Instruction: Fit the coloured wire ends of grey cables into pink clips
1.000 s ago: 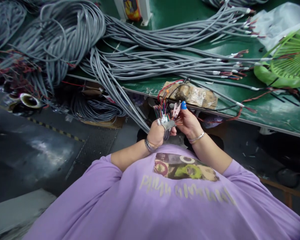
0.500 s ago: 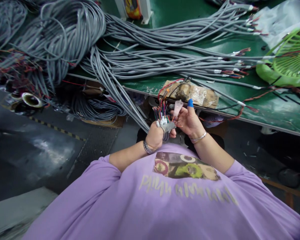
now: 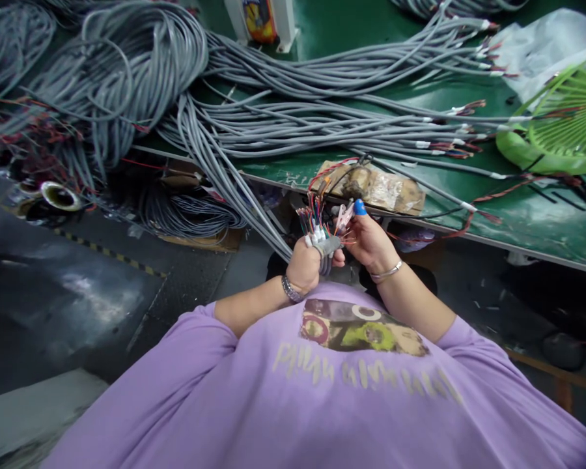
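Note:
My left hand (image 3: 304, 266) is closed around a bundle of grey cables (image 3: 328, 247). Their stripped ends point up and away from me, with white wrapping (image 3: 316, 234) below a fan of thin coloured wires (image 3: 314, 212). Close by on the right, my right hand (image 3: 368, 240) has its fingers drawn together at thin orange-red wires (image 3: 346, 240) from one cable end. A blue finger cot (image 3: 359, 207) covers its thumb tip. At the index finger shows a pale pink piece (image 3: 342, 218), perhaps another cot. The exact pinch point is hard to make out.
Long grey cables (image 3: 293, 127) lie across the green bench (image 3: 268, 170), with large coils (image 3: 146, 58) at left. A taped cardboard piece (image 3: 371, 185) sits at the bench edge beyond my hands. A green fan (image 3: 561, 124) and clear plastic bag (image 3: 542, 52) are at right.
My right hand has shifted slightly left, and its thumb has come down towards the pale pink piece and the wires. My left hand keeps its grip on the cables.

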`<state>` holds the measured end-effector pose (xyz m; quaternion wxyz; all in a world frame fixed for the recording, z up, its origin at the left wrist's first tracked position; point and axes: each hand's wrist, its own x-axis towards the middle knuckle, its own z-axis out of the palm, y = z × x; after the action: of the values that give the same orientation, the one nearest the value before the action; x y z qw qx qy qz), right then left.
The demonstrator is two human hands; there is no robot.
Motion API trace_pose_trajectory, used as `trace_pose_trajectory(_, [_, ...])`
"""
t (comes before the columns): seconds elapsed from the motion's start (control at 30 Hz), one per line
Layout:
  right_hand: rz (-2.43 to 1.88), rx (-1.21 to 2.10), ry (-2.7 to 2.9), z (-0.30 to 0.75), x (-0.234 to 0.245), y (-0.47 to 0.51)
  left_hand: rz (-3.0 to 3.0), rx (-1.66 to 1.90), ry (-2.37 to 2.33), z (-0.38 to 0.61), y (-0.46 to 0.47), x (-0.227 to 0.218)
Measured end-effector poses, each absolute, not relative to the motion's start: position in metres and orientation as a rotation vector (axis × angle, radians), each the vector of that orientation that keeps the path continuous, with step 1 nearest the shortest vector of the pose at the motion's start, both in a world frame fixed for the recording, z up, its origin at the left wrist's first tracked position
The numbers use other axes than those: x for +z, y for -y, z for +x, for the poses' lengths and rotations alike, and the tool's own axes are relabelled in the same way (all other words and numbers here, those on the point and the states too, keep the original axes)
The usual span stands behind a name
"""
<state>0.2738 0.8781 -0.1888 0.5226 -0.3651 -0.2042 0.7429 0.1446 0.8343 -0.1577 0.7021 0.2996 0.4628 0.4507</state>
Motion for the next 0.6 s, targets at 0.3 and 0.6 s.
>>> trace_pose_trajectory(0.3, [-0.847,1.771,0.420,0.2695,-0.1862,-0.8808,0.679,0.984,-1.050,0.1460,-0.8336,-0.1604])
trace_pose_trajectory(0.6, [-0.851,1.774,0.421,0.2686,-0.1898,-0.8810,0.699,0.973,-1.013,0.1472,-0.8344,-0.1588])
